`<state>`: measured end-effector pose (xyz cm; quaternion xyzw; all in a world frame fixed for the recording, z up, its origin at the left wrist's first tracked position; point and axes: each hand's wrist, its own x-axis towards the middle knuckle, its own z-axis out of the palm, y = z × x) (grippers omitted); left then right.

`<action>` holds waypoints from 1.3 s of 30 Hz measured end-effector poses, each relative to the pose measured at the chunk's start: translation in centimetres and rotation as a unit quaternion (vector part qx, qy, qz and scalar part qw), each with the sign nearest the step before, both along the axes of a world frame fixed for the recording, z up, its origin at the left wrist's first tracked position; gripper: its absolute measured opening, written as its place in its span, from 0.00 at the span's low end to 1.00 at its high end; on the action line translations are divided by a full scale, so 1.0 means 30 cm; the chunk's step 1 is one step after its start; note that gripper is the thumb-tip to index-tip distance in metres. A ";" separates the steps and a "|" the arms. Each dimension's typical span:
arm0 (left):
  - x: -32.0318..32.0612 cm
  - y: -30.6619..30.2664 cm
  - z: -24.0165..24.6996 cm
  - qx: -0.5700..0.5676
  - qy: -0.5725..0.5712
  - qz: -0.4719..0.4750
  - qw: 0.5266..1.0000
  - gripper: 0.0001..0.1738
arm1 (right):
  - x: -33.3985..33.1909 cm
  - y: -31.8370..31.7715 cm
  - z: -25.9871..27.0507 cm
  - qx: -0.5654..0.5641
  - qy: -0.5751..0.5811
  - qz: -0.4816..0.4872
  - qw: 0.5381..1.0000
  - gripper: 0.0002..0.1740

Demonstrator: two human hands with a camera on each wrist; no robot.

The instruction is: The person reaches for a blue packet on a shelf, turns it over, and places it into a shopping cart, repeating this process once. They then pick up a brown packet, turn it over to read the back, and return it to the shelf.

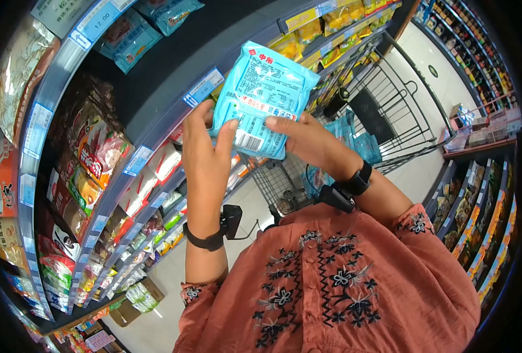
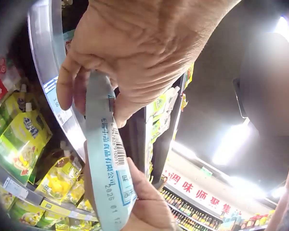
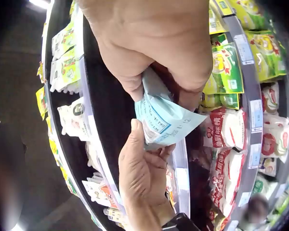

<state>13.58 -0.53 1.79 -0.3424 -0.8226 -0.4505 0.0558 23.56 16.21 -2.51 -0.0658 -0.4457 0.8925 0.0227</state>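
Observation:
A light blue packet (image 1: 272, 79) printed with small text and a barcode is held up in front of the shelves, tilted, its printed face toward the head camera. My left hand (image 1: 207, 147) grips its left lower side, thumb on the front and fingers behind. On the opposite lower side my right hand (image 1: 312, 141) pinches it, thumb lying over the print. Seen edge-on in the left wrist view, the packet (image 2: 103, 144) shows a stamped date along its narrow end. Both hands hold the packet (image 3: 156, 113) in the right wrist view too.
A wire shopping cart (image 1: 411, 88) stands beyond my right arm, with several blue packets (image 1: 364, 144) inside. Similar blue packs (image 1: 131, 44) sit on the upper shelf. Shelves with price labels (image 1: 205, 87) curve along the left, and a cardboard box (image 1: 134, 303) stands on the floor.

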 end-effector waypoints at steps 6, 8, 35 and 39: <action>0.075 -0.004 0.069 0.001 0.091 0.016 0.996 0.22 | -0.006 0.016 0.116 0.168 0.068 -0.070 0.981 0.22; 0.116 0.014 0.085 0.030 -0.030 -0.032 0.999 0.25 | -0.021 0.020 0.127 0.191 0.092 -0.057 0.976 0.24; -0.580 -0.025 0.155 0.247 -0.231 -0.035 0.941 0.23 | -0.797 0.153 0.321 0.275 0.033 0.115 0.954 0.23; -0.735 -0.044 0.170 0.099 -0.171 0.061 0.978 0.28 | -0.981 0.141 0.325 0.302 0.026 0.104 0.947 0.35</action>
